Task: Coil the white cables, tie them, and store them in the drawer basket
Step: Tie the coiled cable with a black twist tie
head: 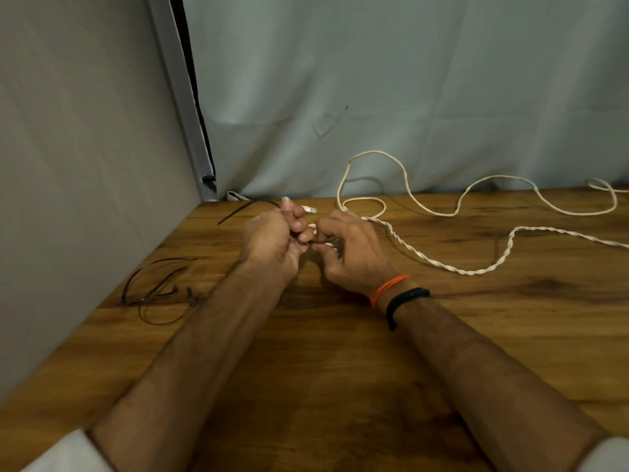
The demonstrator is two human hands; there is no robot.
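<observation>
I observe both hands meeting at the far middle of the counter [340, 369]. The left hand [272, 240] is curled round the white cable [476, 270] near its plug end; the right hand [350, 250] pinches it just beside. The rest trails right in loose, partly twisted loops.

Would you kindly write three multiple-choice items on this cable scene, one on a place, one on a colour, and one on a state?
1. Where do the thin dark ties lie on the table?
A. beside the left forearm
B. under the right hand
C. on the white cable

2. What colour is the thread next to the black band?
A. green
B. orange
C. blue

3. How does the white cable lie?
A. coiled and tied
B. mostly sprawled loose
C. in a basket

Answers: 1 A, they lie near the left wall. 2 B, the orange thread shows. 3 B, it snakes rightward.
</observation>
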